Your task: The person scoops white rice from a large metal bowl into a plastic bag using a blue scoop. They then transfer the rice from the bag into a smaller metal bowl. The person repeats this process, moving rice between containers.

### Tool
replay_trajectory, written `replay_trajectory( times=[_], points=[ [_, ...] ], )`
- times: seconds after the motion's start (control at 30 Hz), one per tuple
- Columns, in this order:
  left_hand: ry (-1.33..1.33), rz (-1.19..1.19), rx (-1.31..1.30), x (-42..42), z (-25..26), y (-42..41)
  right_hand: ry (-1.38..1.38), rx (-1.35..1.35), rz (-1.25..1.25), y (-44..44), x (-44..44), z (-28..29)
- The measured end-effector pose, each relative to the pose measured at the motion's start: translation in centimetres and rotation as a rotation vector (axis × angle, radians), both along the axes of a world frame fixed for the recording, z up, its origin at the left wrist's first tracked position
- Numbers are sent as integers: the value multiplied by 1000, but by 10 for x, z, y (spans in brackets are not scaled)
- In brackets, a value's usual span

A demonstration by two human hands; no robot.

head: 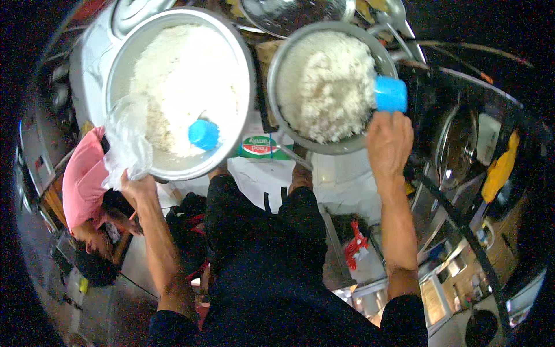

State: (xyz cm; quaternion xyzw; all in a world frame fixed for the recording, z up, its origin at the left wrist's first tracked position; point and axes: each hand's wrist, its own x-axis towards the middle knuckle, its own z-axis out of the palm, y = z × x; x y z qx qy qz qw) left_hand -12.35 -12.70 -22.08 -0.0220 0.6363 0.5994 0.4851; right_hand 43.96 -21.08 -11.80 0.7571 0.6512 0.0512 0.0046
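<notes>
My right hand (389, 139) is closed around a blue plastic cup (391, 94), tilted at the right rim of a round metal pot (273, 93). Cooked white rice (331, 89) heaps up inside that pot. With my left hand (139, 185) I grip a clear plastic bag (126, 141), its upper part at the near left rim of a larger metal pot (250, 76). White rice (149, 71), glaring in the light, fills much of this pot. A second blue cup (204, 135) rests on the rice. Whether the bag holds anything is unclear.
A person in a pink shirt (84, 173) bends low at the left, near my left arm. The smaller pot's handle (295, 155) points towards me. Beyond the pots stands a shiny metal lid (295, 15). A yellow cloth (501, 169) hangs at the right.
</notes>
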Motion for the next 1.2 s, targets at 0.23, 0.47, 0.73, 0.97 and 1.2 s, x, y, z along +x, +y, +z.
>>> replay_trajectory(
  times=[0.23,0.47,0.73,0.97,1.2],
  points=[
    [-14,156,51,-10,-5,5,-52,107,-42,36,-16,33],
    [-159,330,205,-35,2,21,415,192,325,164,-208,7],
    [-67,260,114,-18,-23,40,378,-16,615,246,-395,-149],
    [339,96,9,-15,-47,37,503,-292,802,149,-405,-158],
    [787,-77,-68,-22,-71,20,514,-279,595,190,-369,-98]
  ],
)
